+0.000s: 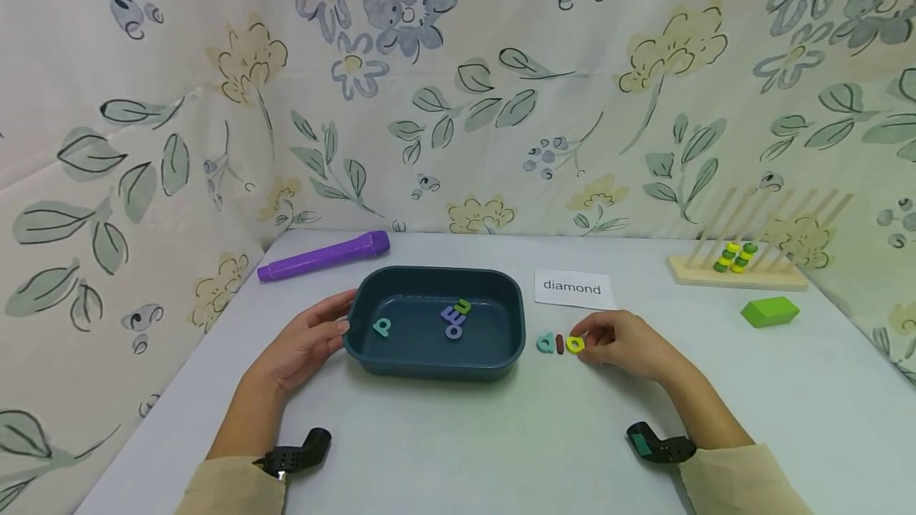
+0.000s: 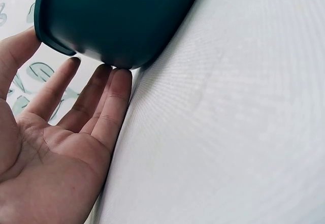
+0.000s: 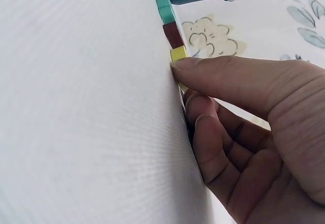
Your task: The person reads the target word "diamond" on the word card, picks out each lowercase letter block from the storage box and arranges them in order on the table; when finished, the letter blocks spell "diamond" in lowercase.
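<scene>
A dark teal tray (image 1: 433, 368) stands on the white table, with a teal letter (image 1: 382, 327), a green letter (image 1: 462, 307) and two purple letters (image 1: 453, 331) in it. My left hand (image 1: 304, 344) touches the tray's left end, fingertips against its wall and thumb at the rim. Right of the tray lie a teal letter (image 1: 546, 342), a dark red bar-shaped letter (image 1: 560, 344) and a yellow ring-shaped letter (image 1: 575, 345) in a row. With thumb and fingers my right hand (image 1: 630, 346) pinches the yellow one, seen also in the right wrist view.
Behind the row lies a white card (image 1: 574, 289) reading "diamond". A purple stick (image 1: 322, 257) is at the back left. At the right are a wooden peg stand (image 1: 737, 273) with green and yellow beads and a green block (image 1: 770, 311). A floral cloth (image 1: 458, 141) hangs behind.
</scene>
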The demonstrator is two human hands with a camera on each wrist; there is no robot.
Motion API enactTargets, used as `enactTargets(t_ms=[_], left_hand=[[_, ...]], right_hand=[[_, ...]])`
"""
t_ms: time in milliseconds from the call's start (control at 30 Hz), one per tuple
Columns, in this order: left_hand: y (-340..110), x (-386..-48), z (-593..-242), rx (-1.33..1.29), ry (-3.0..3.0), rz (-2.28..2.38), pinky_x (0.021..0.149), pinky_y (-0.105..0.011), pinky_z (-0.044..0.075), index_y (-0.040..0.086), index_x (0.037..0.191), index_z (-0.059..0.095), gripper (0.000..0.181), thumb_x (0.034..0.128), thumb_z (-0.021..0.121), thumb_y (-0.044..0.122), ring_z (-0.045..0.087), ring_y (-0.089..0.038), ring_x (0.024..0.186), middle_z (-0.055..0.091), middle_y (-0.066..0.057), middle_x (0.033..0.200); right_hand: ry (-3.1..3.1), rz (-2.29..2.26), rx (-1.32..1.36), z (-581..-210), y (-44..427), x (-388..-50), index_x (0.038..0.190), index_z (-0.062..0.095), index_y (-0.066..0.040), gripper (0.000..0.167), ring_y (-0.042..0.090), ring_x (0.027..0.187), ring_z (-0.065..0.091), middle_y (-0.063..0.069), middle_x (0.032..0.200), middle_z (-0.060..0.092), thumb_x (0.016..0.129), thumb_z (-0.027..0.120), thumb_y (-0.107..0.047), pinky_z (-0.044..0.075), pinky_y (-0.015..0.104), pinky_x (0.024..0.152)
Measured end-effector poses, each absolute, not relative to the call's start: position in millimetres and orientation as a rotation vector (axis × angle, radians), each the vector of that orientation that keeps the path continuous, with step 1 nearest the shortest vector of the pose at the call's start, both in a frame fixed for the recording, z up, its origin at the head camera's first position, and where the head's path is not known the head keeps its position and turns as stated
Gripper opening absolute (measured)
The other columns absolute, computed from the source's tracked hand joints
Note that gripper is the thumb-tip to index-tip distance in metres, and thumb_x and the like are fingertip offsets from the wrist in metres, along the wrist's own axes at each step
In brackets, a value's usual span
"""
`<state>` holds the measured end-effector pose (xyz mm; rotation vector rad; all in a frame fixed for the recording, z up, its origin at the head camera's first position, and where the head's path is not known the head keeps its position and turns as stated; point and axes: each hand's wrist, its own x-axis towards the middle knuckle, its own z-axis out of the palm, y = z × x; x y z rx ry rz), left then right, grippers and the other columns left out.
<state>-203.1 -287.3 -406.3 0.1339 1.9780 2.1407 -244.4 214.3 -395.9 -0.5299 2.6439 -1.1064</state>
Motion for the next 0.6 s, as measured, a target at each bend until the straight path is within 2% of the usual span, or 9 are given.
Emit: enactTargets(t_ms=[600], left_hand=[[-286.7, -202.9, -405.9, 0.124, 1.98, 2.138, 0.104, -0.021, 0.051, 0.006, 0.162, 0.031, 0.065, 0.1039, 0.06, 0.015, 0.06, -0.004, 0.126, 0.026, -0.018, 0.167]], right_hand=[[2.619, -1.102, -0.527, -390.1, 214.1, -243.3, 0.114, 0.073, -0.009, 0.031, 0.019, 0.079, 0.055, 0.004, 0.086, 0.062, 0.085, 0.082, -0.013, 0.046, 0.024, 0.064]])
